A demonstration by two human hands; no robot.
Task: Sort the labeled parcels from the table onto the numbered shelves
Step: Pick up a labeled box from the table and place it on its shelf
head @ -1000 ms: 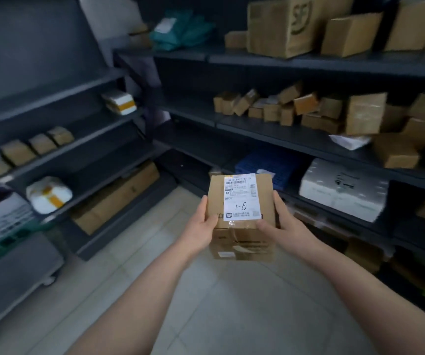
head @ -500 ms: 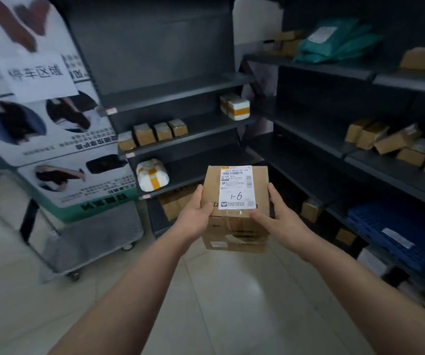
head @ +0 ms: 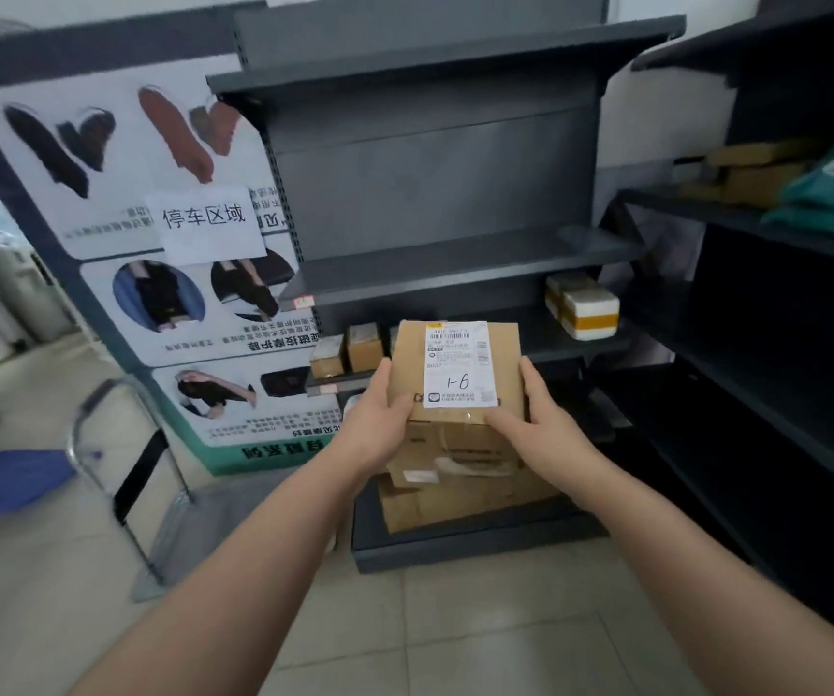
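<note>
Cardboard parcel, white shipping label on its top face, held in the air before the grey shelf unit, level with its lower shelves; left hand fingers clamped on its left side, right hand fingers on its right

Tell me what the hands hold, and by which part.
The brown cardboard parcel with a white label: left hand on its left side, right hand on its right side.

Cartons and white parcel on shelf
</note>
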